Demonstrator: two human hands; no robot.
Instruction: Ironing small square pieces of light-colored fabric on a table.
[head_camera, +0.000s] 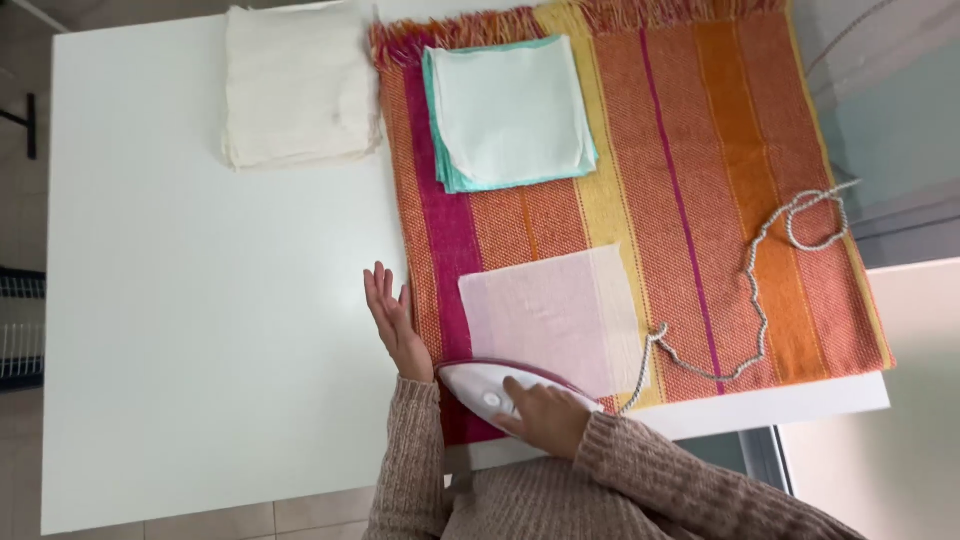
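Head view, from the left of the frame: a white tabletop (200, 300) fills most of it, and at its upper left sits a stack of cream cloths (298, 85), folded square. Lower centre, my left hand (392, 320) rests at the edge of the striped orange and magenta blanket (720, 200), fingers (378, 290) straight and slightly apart, holding nothing. Just right of it lies a single thin white cloth (550, 315), spread flat on the blanket. Below that, my right hand (545, 415) has its fingers clamped over the handle of a white iron (480, 385) with a dark red rim, its tip pointing left and its body at the near edge of that cloth. Upper centre, a neat pile of pale green cloths (510, 115) sits on the blanket, apparently finished. I judge the white cloth is the one in work, with the cream stack waiting or done; I cannot tell which. To the right, the iron's braided cord (760, 290) snakes across the blanket.
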